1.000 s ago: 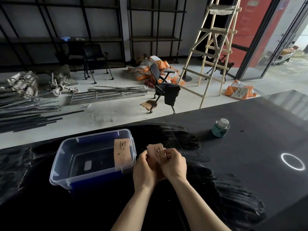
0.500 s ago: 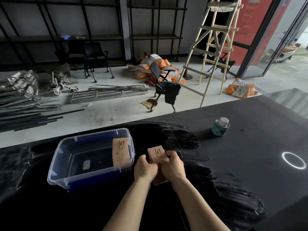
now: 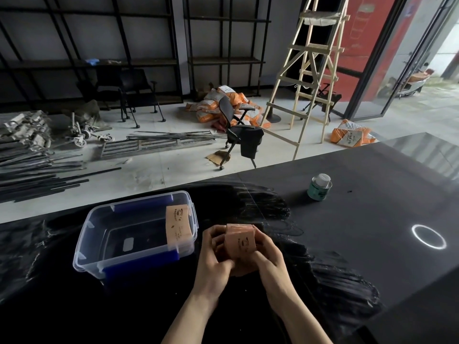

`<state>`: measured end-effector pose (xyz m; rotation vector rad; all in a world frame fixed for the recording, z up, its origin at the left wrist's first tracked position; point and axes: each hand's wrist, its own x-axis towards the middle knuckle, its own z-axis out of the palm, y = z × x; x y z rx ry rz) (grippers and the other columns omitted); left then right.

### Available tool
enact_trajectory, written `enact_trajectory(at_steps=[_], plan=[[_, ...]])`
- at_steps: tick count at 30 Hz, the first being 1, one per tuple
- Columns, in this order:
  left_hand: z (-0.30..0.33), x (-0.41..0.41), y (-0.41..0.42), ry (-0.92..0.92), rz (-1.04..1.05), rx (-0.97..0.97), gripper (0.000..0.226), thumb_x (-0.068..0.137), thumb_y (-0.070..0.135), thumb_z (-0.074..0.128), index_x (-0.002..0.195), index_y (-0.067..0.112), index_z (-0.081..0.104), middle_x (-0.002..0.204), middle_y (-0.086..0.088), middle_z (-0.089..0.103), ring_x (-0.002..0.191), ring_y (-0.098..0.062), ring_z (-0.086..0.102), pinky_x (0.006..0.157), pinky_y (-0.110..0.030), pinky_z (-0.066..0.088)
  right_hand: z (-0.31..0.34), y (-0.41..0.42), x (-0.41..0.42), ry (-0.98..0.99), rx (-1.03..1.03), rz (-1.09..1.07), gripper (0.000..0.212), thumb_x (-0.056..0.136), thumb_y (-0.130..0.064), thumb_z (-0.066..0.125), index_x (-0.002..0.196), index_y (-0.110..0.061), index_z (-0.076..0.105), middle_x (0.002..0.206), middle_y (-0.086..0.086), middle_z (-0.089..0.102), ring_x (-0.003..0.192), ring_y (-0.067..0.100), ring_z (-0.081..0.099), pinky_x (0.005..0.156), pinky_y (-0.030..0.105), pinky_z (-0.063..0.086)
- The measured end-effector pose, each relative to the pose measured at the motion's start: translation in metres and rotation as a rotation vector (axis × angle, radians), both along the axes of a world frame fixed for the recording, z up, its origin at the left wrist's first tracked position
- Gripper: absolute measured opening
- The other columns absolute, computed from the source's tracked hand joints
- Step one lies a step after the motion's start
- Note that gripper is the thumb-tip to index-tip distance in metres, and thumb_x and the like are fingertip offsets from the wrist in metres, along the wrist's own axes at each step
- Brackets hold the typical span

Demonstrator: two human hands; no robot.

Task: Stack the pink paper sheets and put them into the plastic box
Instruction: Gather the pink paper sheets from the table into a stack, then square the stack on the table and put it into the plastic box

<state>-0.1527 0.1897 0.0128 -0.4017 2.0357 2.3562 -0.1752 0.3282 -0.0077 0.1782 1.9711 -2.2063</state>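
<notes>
I see the stack of pink paper sheets (image 3: 240, 240) clamped between my left hand (image 3: 215, 256) and right hand (image 3: 267, 254), just right of the clear plastic box (image 3: 135, 240). One pink sheet (image 3: 179, 224) leans inside its right wall. The glossy black table (image 3: 360, 244) is open on the right, with a green can (image 3: 319, 186) far away.

A small stack of pink paper sheets (image 3: 240, 240), printed with a dark logo, is held upright between the left hand (image 3: 215, 256) and the right hand (image 3: 267, 254) above the table (image 3: 372, 219), just beside the plastic box (image 3: 99, 256). The box is clear with blue clips, open, near the table's far edge. One more pink sheet (image 3: 179, 224) leans against its right inner wall.
</notes>
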Motion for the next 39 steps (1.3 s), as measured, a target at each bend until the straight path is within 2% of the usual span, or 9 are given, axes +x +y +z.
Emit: enact_trajectory(at_steps=[6, 10, 13, 16, 21, 25, 31, 34, 39], plan=[[-0.002, 0.016, 0.006, -0.057, 0.007, 0.104, 0.056, 0.087, -0.012, 0.054, 0.130, 0.025, 0.056, 0.121, -0.011, 0.070, 0.110, -0.024, 0.066, 0.087, -0.035, 0.057, -0.001, -0.014, 0.019, -0.087, -0.250, -0.012, 0.056, 0.095, -0.042, 0.041, 0.118, -0.002, 0.073, 0.114, 0.031, 0.074, 0.102, 0.039, 0.069, 0.086, 0.045, 0.057], [-0.008, 0.017, 0.014, -0.014, -0.019, 0.230, 0.045, 0.085, 0.034, 0.060, 0.128, 0.019, 0.060, 0.125, -0.019, 0.070, 0.117, -0.038, 0.067, 0.099, -0.056, 0.056, -0.001, -0.019, 0.020, -0.079, -0.263, -0.018, 0.079, 0.100, -0.064, 0.026, 0.110, -0.007, 0.079, 0.110, 0.023, 0.079, 0.100, 0.031, 0.077, 0.087, 0.040, 0.059], [-0.009, 0.015, 0.021, -0.060, 0.030, 0.270, 0.067, 0.095, 0.071, 0.035, 0.128, 0.021, 0.067, 0.124, -0.016, 0.073, 0.116, -0.035, 0.070, 0.100, -0.057, 0.054, -0.006, -0.022, 0.016, -0.026, -0.209, -0.042, 0.082, 0.099, -0.073, 0.018, 0.122, -0.017, 0.073, 0.113, 0.015, 0.079, 0.109, 0.030, 0.074, 0.096, 0.042, 0.056], [-0.007, 0.006, 0.034, -0.128, 0.224, 0.206, 0.065, 0.101, 0.061, 0.019, 0.119, 0.024, 0.070, 0.111, -0.011, 0.076, 0.107, -0.030, 0.072, 0.093, -0.052, 0.058, -0.010, -0.030, 0.013, -0.048, -0.186, -0.075, 0.078, 0.102, -0.066, 0.013, 0.123, -0.019, 0.071, 0.110, 0.013, 0.080, 0.103, 0.025, 0.076, 0.094, 0.039, 0.056], [-0.009, -0.007, 0.038, -0.104, 0.421, 0.169, 0.028, 0.106, 0.027, 0.045, 0.113, 0.013, 0.067, 0.108, -0.014, 0.072, 0.098, -0.029, 0.071, 0.076, -0.040, 0.060, -0.010, -0.037, 0.006, -0.102, -0.194, -0.203, 0.070, 0.108, -0.053, 0.019, 0.096, -0.019, 0.079, 0.088, 0.010, 0.081, 0.082, 0.017, 0.074, 0.080, 0.034, 0.056], [-0.020, -0.004, 0.041, -0.031, 0.420, 0.141, 0.031, 0.107, 0.020, 0.038, 0.098, 0.000, 0.060, 0.094, -0.021, 0.071, 0.091, -0.042, 0.070, 0.071, -0.035, 0.058, -0.016, -0.035, 0.011, -0.165, -0.180, -0.202, 0.066, 0.109, -0.050, 0.024, 0.090, -0.011, 0.074, 0.067, -0.004, 0.080, 0.065, 0.005, 0.075, 0.067, 0.020, 0.055], [-0.040, -0.012, 0.032, -0.093, 0.310, 0.279, 0.076, 0.082, 0.060, 0.046, 0.112, -0.007, 0.065, 0.109, -0.030, 0.073, 0.107, -0.047, 0.069, 0.103, -0.062, 0.051, -0.017, -0.038, 0.010, -0.145, -0.081, -0.151, 0.069, 0.107, -0.053, 0.017, 0.091, -0.018, 0.074, 0.072, -0.006, 0.081, 0.069, 0.000, 0.074, 0.067, 0.013, 0.053], [-0.041, -0.012, 0.031, -0.113, 0.249, 0.149, 0.078, 0.080, 0.062, 0.041, 0.111, -0.004, 0.067, 0.104, -0.023, 0.077, 0.104, -0.039, 0.073, 0.101, -0.057, 0.053, -0.018, -0.044, 0.008, -0.150, -0.092, -0.205, 0.081, 0.097, -0.068, 0.018, 0.090, -0.011, 0.076, 0.084, 0.006, 0.081, 0.083, 0.018, 0.075, 0.084, 0.031, 0.055], [-0.028, 0.003, 0.024, -0.078, 0.113, 0.002, 0.073, 0.081, 0.066, 0.038, 0.107, 0.001, 0.061, 0.105, -0.022, 0.072, 0.102, -0.036, 0.069, 0.085, -0.042, 0.060, -0.006, -0.050, -0.006, -0.167, -0.072, -0.320, 0.093, 0.090, -0.074, 0.013, 0.078, -0.003, 0.072, 0.075, 0.011, 0.074, 0.075, 0.028, 0.071, 0.072, 0.035, 0.056]])
